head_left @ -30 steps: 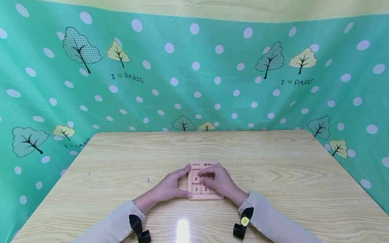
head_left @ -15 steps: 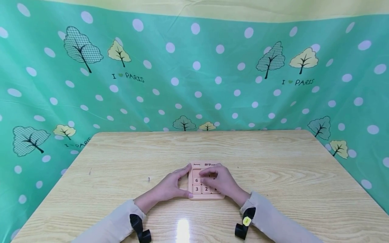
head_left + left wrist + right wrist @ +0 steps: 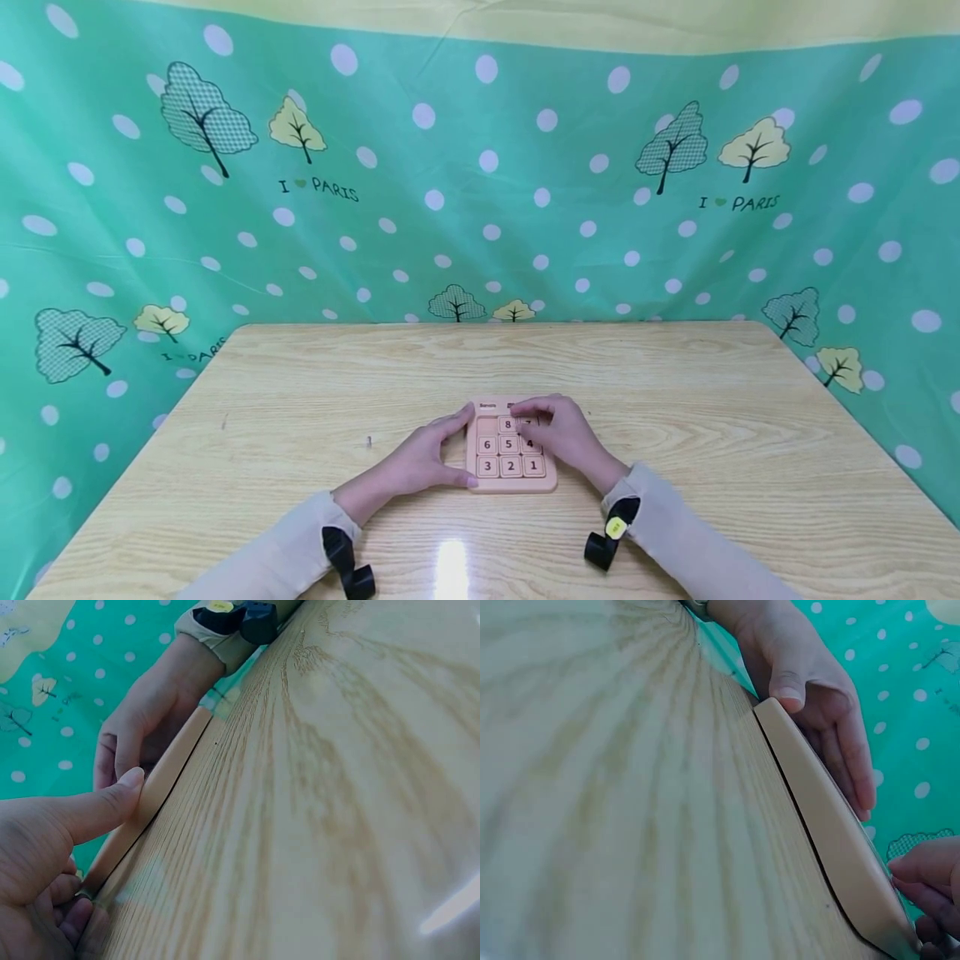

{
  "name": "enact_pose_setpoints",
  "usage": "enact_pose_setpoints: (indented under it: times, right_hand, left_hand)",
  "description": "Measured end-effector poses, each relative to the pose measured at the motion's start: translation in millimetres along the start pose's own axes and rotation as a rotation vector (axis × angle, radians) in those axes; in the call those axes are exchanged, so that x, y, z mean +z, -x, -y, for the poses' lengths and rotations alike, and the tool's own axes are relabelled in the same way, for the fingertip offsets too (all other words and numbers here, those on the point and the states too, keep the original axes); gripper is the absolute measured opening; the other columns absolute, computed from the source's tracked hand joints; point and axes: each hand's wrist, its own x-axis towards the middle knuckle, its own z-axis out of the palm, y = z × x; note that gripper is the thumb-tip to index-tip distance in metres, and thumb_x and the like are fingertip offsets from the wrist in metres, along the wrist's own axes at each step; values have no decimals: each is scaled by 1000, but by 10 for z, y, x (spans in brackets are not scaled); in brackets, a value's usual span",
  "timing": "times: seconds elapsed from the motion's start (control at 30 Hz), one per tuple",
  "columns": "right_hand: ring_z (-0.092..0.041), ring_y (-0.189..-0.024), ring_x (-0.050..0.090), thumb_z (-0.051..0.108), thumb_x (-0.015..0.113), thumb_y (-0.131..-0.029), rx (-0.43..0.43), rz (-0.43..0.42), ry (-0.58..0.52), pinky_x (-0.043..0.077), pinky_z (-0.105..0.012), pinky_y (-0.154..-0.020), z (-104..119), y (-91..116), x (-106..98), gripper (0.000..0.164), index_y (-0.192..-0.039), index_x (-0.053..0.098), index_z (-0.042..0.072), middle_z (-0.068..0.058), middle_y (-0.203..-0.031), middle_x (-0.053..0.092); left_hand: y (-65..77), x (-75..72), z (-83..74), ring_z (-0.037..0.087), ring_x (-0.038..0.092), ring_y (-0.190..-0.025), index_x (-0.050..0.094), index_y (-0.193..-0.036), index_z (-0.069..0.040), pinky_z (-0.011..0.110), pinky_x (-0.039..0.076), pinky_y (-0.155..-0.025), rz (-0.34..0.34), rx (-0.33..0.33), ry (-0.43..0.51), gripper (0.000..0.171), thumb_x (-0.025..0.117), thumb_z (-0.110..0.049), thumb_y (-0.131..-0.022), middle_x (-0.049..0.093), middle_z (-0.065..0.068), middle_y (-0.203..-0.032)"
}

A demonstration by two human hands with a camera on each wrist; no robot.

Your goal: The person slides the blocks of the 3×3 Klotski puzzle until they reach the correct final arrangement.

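A pink number slide puzzle (image 3: 517,487) lies flat on the table near its front middle. Its top-left slot is vacant; the 8 tile (image 3: 507,424) sits just right of that gap, with 6, 5, 4 and 3, 2, 1 in the rows below. My left hand (image 3: 416,463) holds the puzzle's left side, index finger near the top corner and thumb at the bottom one. Over the upper right of the puzzle is my right hand (image 3: 566,433), thumb and index finger apart, around the partly hidden 7 tile (image 3: 528,424). Whether its fingertips touch that tile I cannot tell.
The wood-grain table (image 3: 300,383) extends around the puzzle, with a bright reflection in front. A green dotted curtain (image 3: 465,183) with printed trees hangs behind and beside it. Black straps with small devices circle both wrists.
My right hand has moved right, from over the middle of the puzzle to its upper right, uncovering the 8 and 5 tiles. The 6 tile has slid slightly down. My left hand stays in place.
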Motion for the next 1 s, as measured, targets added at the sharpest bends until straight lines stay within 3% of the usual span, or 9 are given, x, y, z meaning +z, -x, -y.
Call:
enact_pose_setpoints:
  times: [0.2, 0.57, 0.8, 1.0]
  right_hand:
    - [-17, -101, 55, 7, 73, -79, -13, 22, -5, 42, -36, -91, -7, -5, -29, 20, -98, 74, 12, 0, -104, 70]
    - [-14, -92, 53, 5, 74, -77, 9, -2, 25, 40, -32, -83, 21, -13, 14, 20, -95, 75, 14, 2, -100, 70]
    - [-17, -101, 58, 3, 73, -77, -15, -3, 23, 44, -38, -91, 43, -15, 60, 21, -95, 75, 13, 1, -100, 70]
    - [-14, -92, 50, 3, 73, -77, -18, -19, 55, 39, -33, -83, 76, -19, 105, 21, -95, 76, 15, 4, -95, 70]
  left_hand:
    - [-13, 1, -9, 28, 24, -141, 27, -148, -6, 45, 18, -115, 8, -4, 6, 102, 83, -36, -68, 26, 9, -153]
    - [-2, -16, -29, 26, 22, -141, 26, -148, -7, 44, 18, -116, 16, -16, 18, 103, 84, -34, -67, 25, 8, -153]
    - [0, -18, -34, 26, 22, -141, 26, -148, -7, 43, 18, -116, 12, -18, 19, 103, 84, -34, -67, 25, 8, -153]
    - [-5, -13, -26, 26, 23, -141, 27, -148, -7, 44, 18, -115, 12, -16, 12, 103, 84, -35, -67, 26, 8, -153]
